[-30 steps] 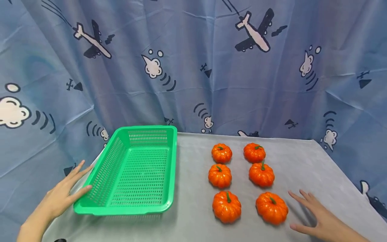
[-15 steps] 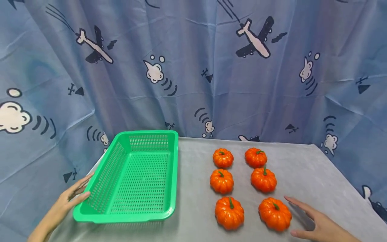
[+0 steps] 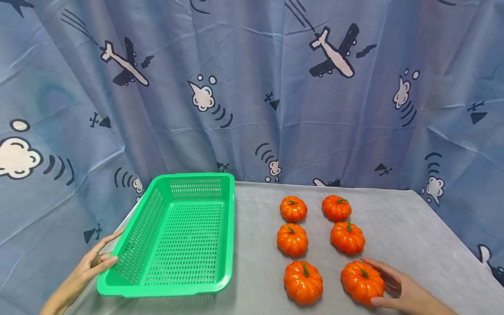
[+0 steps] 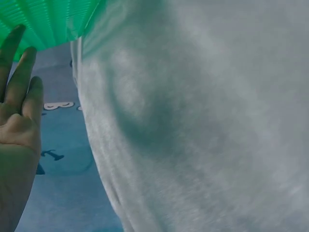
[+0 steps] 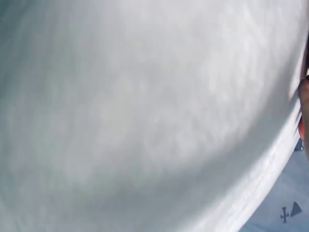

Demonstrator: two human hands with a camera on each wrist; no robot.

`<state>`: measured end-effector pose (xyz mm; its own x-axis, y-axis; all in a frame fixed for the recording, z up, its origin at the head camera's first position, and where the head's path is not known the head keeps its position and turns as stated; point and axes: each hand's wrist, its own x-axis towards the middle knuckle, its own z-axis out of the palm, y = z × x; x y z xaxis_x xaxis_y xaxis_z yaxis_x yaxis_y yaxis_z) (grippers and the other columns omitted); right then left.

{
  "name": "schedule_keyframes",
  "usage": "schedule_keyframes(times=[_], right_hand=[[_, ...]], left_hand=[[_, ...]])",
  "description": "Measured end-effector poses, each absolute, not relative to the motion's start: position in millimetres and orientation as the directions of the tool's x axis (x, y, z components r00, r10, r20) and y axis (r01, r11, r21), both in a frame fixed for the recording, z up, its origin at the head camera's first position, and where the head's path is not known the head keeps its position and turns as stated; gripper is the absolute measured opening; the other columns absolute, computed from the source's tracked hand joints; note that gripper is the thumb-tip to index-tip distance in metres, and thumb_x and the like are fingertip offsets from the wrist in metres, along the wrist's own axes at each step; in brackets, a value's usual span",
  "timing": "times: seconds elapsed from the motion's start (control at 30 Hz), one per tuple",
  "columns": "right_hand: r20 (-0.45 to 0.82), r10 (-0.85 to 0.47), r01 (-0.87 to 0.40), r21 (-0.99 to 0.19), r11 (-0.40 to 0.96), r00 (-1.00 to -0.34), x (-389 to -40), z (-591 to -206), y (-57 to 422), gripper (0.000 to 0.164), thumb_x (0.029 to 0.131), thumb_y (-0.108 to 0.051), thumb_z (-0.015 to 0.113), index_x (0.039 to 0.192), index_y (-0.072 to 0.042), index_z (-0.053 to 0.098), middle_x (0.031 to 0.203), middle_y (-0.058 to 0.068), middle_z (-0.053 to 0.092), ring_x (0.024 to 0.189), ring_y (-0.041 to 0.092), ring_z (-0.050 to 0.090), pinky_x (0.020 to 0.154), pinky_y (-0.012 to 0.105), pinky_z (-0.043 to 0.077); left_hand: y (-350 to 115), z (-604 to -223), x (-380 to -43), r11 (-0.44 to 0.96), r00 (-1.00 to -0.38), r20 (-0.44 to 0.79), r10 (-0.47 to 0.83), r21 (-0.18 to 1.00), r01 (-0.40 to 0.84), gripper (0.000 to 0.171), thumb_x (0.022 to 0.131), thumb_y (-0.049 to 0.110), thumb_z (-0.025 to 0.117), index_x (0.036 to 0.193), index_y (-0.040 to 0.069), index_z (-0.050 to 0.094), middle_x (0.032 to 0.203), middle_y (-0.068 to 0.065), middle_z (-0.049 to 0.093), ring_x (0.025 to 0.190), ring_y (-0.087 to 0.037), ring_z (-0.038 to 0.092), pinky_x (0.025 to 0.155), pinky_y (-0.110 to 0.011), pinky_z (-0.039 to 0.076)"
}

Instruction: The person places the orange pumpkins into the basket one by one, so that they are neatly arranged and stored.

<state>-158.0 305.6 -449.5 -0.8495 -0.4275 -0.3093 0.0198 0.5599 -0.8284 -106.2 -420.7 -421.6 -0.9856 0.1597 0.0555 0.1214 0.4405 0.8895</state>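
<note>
In the head view, a green plastic basket [image 3: 193, 240] with perforated walls stands on the left of the table. My left hand [image 3: 88, 267] touches its left side, thumb at the rim. The left wrist view shows straight fingers [image 4: 24, 87] of that hand near the basket wall [image 4: 48, 24]. At the right, my right hand [image 3: 403, 291] curls its fingers and thumb round the right side of a small orange pumpkin [image 3: 360, 282], which sits on the table. Only an edge of the right hand [image 5: 305, 101] enters the right wrist view.
Several more small pumpkins stand in two rows: a front one [image 3: 303, 283], two middle ones [image 3: 292, 240] and two at the back [image 3: 293, 209]. They rest on a pale cloth-covered table [image 3: 256, 262]. A blue curtain [image 3: 244, 87] printed with planes hangs behind.
My right hand has moved left to the nearest right pumpkin, its fingers closing in around it. The left hand has come in against the basket's side. The head view has tilted slightly up.
</note>
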Motion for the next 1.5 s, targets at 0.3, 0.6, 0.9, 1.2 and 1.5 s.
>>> schedule_keyframes(times=[0.3, 0.6, 0.9, 1.2, 1.5], right_hand=[[-0.179, -0.461, -0.011, -0.925, 0.380, -0.869, -157, -454, 311, 0.058, 0.092, -0.006, 0.062, 0.144, -0.011, 0.038, 0.132, -0.017, 0.049, 0.105, -0.016, 0.046, 0.089, 0.023, 0.052], [0.031, -0.306, -0.141, -0.929, 0.343, -0.952, -153, -431, 321, 0.058, 0.092, 0.003, 0.057, 0.131, -0.039, 0.047, 0.122, -0.032, 0.050, 0.104, -0.010, 0.051, 0.079, 0.014, 0.051], [0.135, -0.359, -0.209, -0.962, 0.176, -0.923, -164, -395, 328, 0.068, 0.090, 0.015, 0.052, 0.142, -0.026, 0.042, 0.132, -0.022, 0.047, 0.106, -0.001, 0.054, 0.079, 0.021, 0.056], [0.193, -0.305, -0.262, -0.943, 0.205, -0.933, -170, -384, 329, 0.069, 0.089, 0.015, 0.054, 0.147, -0.019, 0.037, 0.135, -0.021, 0.044, 0.107, -0.004, 0.053, 0.079, 0.015, 0.053], [0.211, -0.246, -0.258, -0.950, 0.178, -0.946, -170, -385, 335, 0.070, 0.088, 0.017, 0.055, 0.144, -0.023, 0.041, 0.130, -0.021, 0.047, 0.105, -0.006, 0.053, 0.079, 0.011, 0.051]], left_hand=[[-425, -413, -110, 0.348, -0.968, 0.039, 0.247, 0.929, 0.126, 0.059, 0.100, 0.003, 0.041, 0.154, 0.010, 0.018, 0.128, 0.030, 0.045, 0.109, -0.003, 0.058, 0.081, -0.026, 0.052], [-429, -417, -112, 0.319, -0.960, 0.057, 0.273, 0.936, 0.146, 0.059, 0.100, 0.001, 0.039, 0.154, 0.013, 0.019, 0.132, 0.032, 0.039, 0.110, -0.001, 0.056, 0.081, -0.024, 0.052], [-434, -421, -111, 0.267, -0.956, 0.055, 0.290, 0.954, 0.136, 0.060, 0.101, 0.000, 0.036, 0.154, 0.021, 0.020, 0.131, 0.028, 0.044, 0.109, -0.003, 0.058, 0.081, -0.026, 0.053], [-435, -423, -110, 0.030, -0.922, 0.037, 0.385, 0.998, 0.053, 0.060, 0.102, 0.000, 0.030, 0.154, 0.028, 0.018, 0.132, 0.019, 0.050, 0.116, -0.006, 0.055, 0.089, -0.034, 0.054], [-434, -427, -110, 0.011, -0.937, -0.038, 0.348, 0.999, -0.036, 0.057, 0.103, 0.006, 0.031, 0.152, 0.035, 0.022, 0.132, 0.026, 0.043, 0.115, -0.005, 0.055, 0.087, -0.042, 0.055]])
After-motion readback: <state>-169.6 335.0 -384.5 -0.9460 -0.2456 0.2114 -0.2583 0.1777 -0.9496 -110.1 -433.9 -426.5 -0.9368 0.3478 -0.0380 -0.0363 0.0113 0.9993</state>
